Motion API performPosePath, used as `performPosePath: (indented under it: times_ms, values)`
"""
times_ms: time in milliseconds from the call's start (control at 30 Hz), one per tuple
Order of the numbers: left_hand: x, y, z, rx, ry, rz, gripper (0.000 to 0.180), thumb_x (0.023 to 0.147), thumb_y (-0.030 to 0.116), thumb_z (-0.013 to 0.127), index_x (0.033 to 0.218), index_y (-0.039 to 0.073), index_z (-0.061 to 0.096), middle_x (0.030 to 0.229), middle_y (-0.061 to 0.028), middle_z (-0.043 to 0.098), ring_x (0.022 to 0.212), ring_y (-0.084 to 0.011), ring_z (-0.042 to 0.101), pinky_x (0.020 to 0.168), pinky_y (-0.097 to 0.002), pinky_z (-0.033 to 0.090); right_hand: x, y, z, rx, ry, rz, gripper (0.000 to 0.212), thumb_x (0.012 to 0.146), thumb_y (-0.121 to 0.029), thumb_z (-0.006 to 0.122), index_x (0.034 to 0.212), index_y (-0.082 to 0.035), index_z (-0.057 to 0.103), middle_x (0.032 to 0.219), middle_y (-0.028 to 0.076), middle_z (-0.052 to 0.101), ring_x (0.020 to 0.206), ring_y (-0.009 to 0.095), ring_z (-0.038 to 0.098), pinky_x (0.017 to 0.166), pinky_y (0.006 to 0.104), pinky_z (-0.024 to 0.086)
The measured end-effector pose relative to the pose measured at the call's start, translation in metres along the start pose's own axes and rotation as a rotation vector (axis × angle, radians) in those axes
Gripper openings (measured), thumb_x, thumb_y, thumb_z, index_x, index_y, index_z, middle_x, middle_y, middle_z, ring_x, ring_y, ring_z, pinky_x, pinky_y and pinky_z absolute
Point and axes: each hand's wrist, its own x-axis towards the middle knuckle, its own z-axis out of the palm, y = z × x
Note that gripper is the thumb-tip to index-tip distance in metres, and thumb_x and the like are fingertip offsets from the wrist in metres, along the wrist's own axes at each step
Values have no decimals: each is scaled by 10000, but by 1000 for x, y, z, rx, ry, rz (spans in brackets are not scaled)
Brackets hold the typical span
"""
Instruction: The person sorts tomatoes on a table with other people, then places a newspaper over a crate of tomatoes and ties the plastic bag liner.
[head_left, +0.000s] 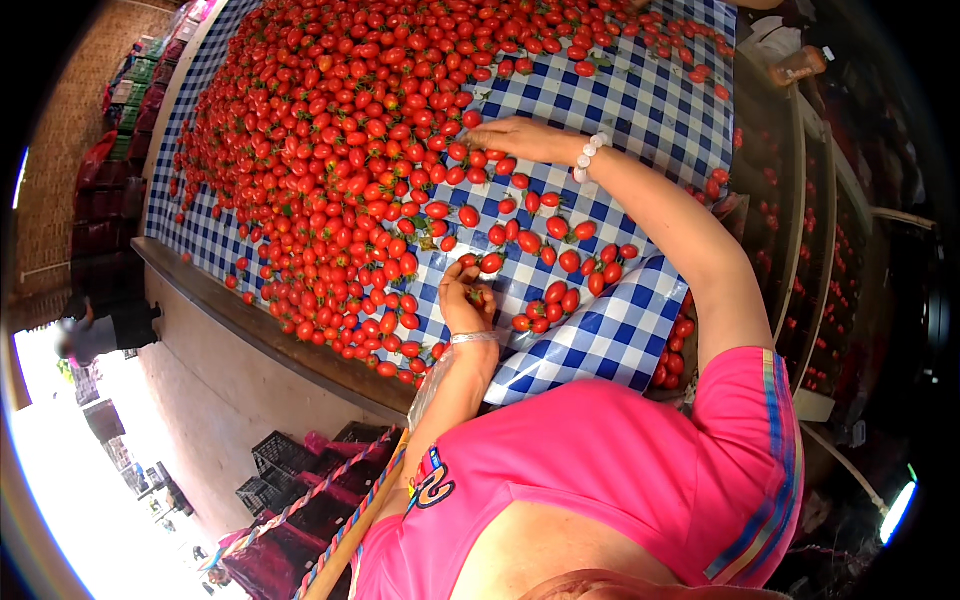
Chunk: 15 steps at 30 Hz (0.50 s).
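A large heap of red cherry tomatoes (340,150), some with green stems, spreads over a blue and white checked cloth (640,120). My right hand (525,140), with a pale bead bracelet on its wrist, reaches across to the heap's right edge. Its fingers are stretched out over the tomatoes, their tips partly hidden. Nearer to me, my left hand (466,302) has curled fingers, and a small reddish-green thing, seemingly a cherry tomato, shows in the palm. Beside its fingertips lies another cherry tomato (491,263). Several loose tomatoes (557,228) lie between and right of my hands.
The cloth's near edge folds up close to my body. A wooden table edge (260,330) runs along the left. To the right are sloping wooden channels (800,250) with tomatoes in them, and a bottle (800,65). Black crates (280,455) stand at lower left.
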Motion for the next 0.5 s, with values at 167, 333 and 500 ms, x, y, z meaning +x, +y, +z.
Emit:
performPosePath:
  times_ms: [167, 333, 500]
  values:
    - [-16, 16, 19, 82, 103, 257, 286, 940, 201, 406, 1196, 83, 451, 974, -30, 578, 576, -97, 470, 471, -206, 348, -60, -8, 64, -575, -95, -457, 448, 837, -546, 602, 1070, -175, 699, 1073, 55, 618, 1060, 250, 521, 964, 389, 354]
    - [-37, 25, 27, 147, -87, 498, 251, 918, 123, 380, 1158, 105, 449, 1015, -54, 536, 605, -72, 453, 492, -189, 347, -150, -28, 84, -719, -402, -462, 294, 694, -375, 729, 871, -140, 721, 1084, 71, 535, 1150, 269, 433, 958, 519, 304]
    - [-32, 18, 23, 115, -16, 368, 230, 910, 109, 377, 1114, 90, 481, 961, -47, 567, 561, -73, 453, 462, -192, 327, -182, -20, 19, -974, -275, -159, 203, 601, -187, 736, 793, -126, 712, 1079, 52, 514, 1184, 260, 397, 968, 536, 302]
